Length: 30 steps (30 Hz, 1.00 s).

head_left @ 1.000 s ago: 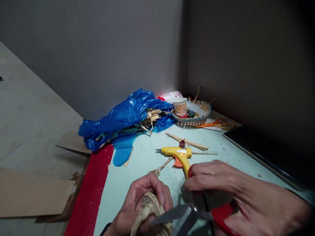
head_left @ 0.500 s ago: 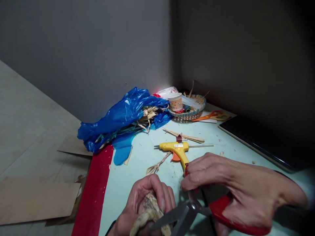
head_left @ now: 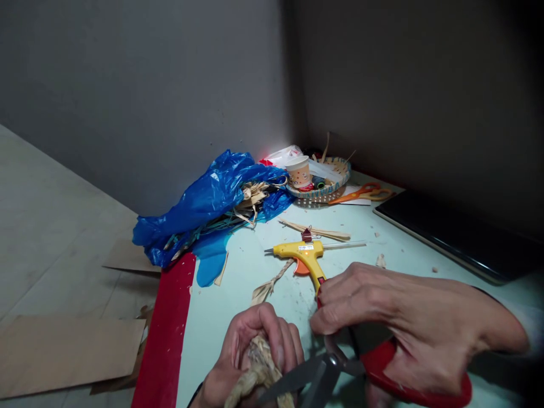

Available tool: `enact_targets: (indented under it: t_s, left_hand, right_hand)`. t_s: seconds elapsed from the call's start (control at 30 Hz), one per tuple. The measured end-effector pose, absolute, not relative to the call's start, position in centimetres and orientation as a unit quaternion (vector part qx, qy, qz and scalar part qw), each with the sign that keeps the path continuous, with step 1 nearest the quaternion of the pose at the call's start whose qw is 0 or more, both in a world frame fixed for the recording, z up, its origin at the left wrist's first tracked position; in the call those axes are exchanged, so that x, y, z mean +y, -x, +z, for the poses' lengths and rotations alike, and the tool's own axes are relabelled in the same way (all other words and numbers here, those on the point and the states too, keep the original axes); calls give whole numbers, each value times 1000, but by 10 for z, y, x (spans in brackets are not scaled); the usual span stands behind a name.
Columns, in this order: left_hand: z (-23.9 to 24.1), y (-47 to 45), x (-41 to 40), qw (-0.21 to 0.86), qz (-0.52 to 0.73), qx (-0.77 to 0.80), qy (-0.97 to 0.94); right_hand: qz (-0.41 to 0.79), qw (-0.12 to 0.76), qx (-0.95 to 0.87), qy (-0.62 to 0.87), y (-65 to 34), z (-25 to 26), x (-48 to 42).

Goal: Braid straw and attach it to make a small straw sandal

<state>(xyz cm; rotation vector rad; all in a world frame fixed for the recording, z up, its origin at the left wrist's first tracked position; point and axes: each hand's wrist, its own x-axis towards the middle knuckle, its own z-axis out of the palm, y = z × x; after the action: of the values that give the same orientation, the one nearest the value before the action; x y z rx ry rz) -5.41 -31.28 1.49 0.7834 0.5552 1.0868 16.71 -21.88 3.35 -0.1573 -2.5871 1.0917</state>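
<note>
My left hand (head_left: 259, 345) is curled around a pale braided straw piece (head_left: 250, 379), whose lower end runs out of the picture at the bottom. Red-handled scissors (head_left: 380, 368) are gripped in my right hand (head_left: 395, 323), with fingers through the handle loops. Their grey blades are parted, and one crosses in front of the braid; I cannot tell whether it touches. Just beyond my right fingers lies a yellow glue gun (head_left: 300, 249) with an orange trigger and a clear stick at its back. A thin braided strand (head_left: 272, 284) lies beyond my left hand.
A blue plastic bag (head_left: 212, 192) with dried leaf strips spills over the table's far left. Behind stand a woven basket (head_left: 323, 192) and a paper cup (head_left: 298, 171). Orange-handled scissors (head_left: 359, 192) lie beside them. A black flat panel (head_left: 446, 235) is at right, cardboard (head_left: 72, 351) on the floor.
The view has shifted slightly, so the table items sit a little further left. Both hands keep nearly the same pose, and the scissor blades remain parted at the braid.
</note>
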Motion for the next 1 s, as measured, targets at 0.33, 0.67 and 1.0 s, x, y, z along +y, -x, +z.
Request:
enact_targets:
  t_s: [0.33, 0.67, 1.0]
  left_hand:
    - [14, 51, -317, 744, 494, 268, -363]
    - [15, 50, -313, 708, 522, 262, -397]
    - [26, 67, -307, 610, 575, 394, -377]
  right_hand:
    - [393, 179, -901, 38, -165, 22, -219]
    - [321, 212, -923, 2, -165, 15, -219]
    - [319, 261, -873, 260, -168, 22, -214]
